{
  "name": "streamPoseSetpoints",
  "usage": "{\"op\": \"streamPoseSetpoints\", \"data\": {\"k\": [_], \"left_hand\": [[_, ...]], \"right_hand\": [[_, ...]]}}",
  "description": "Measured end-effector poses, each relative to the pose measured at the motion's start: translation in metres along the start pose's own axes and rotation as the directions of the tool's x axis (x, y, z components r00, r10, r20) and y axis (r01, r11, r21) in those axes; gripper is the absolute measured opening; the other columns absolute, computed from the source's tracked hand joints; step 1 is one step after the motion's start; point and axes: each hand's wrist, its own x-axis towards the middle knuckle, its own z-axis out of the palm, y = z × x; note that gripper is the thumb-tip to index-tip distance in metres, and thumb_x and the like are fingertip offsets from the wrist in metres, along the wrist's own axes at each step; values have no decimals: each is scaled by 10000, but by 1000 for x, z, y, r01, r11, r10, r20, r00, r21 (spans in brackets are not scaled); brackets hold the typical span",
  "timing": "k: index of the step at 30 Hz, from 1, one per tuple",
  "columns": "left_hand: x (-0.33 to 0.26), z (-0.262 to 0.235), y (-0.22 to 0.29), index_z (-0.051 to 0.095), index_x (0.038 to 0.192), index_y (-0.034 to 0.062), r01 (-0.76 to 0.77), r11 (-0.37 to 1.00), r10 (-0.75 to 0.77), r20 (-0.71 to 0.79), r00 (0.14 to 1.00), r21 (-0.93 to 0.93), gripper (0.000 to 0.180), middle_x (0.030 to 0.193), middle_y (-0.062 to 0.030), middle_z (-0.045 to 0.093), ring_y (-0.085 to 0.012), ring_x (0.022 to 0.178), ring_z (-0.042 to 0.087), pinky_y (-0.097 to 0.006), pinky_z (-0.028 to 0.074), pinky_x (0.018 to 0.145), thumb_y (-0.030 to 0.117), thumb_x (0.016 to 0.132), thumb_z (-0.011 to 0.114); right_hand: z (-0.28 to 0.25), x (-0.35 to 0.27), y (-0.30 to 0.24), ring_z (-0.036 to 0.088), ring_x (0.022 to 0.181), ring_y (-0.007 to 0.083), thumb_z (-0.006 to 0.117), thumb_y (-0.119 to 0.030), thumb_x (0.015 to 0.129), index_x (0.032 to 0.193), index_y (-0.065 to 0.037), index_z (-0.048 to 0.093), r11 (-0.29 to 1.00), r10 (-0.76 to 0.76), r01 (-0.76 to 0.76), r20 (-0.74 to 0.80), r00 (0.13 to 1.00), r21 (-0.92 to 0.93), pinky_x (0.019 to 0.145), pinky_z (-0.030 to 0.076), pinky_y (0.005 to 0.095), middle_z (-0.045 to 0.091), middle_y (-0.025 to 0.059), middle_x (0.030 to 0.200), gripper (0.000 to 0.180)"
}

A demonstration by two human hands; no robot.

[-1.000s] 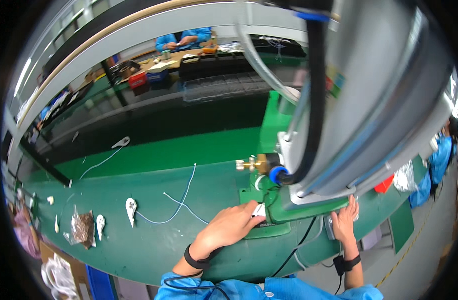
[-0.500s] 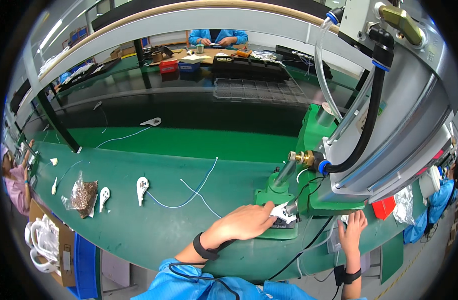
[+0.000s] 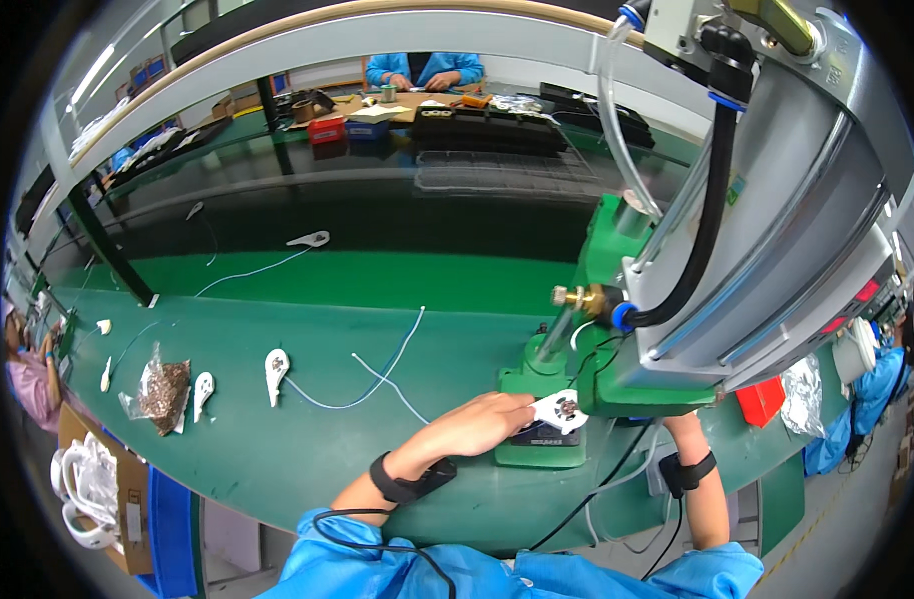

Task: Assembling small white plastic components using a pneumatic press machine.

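Since the earlier frames the view has swung so the green press fixture (image 3: 577, 384) sits closer to centre, and the left hand (image 3: 482, 424) has kept its place at the base of it, fingers curled lightly around the edge of a small white round plastic part (image 3: 560, 409) resting on the fixture's little platform. Looks like a loose pinch, fingertips touching the part, not a full fist.

Right hand (image 3: 682, 429) is mostly tucked behind the grey machine housing (image 3: 766, 250), only the wrist with a black strap (image 3: 688, 469) shows, so can't tell whether its fingers are open or closed or holding anything.

Room-wise: the green bench mat (image 3: 307, 439) is wide open to the left of the fixture, with the near bench edge curving just below the forearms. To the right it's tight, the housing and a thick black hose (image 3: 711, 200) hang right over the work spot.

Loose stuff on the mat: a thin white wire (image 3: 387, 364) snaking up to a flat white plastic piece (image 3: 275, 367), another white piece (image 3: 204, 387) just beside a crinkly clear bag of brownish bits (image 3: 163, 389). Shiny brass fitting (image 3: 577, 297) sits above the platform. Red bin (image 3: 761, 399) at the far right.
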Motion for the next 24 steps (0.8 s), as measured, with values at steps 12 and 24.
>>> {"op": "streamPoseSetpoints", "data": {"k": [12,24], "left_hand": [[85,-196,-93,574,940,38,427,795,-263,-390,882,430,403,960,-154,578,-297,934,511,-393,413,790,393,893,390],[7,-289,-240,645,1045,200,871,234,-82,-884,460,432,320,1132,-138,537,-291,1117,471,-456,359,930,354,768,596]], "right_hand": [[-28,2,-41,462,1067,390,630,-16,653,1088,-15,530,997,-70,63,-147,987,-53,885,395,433,510,206,1123,446],[-36,-94,10,383,1139,410,663,-31,657,1083,-27,531,988,155,-154,-73,985,14,977,323,446,462,207,1169,446]]}}
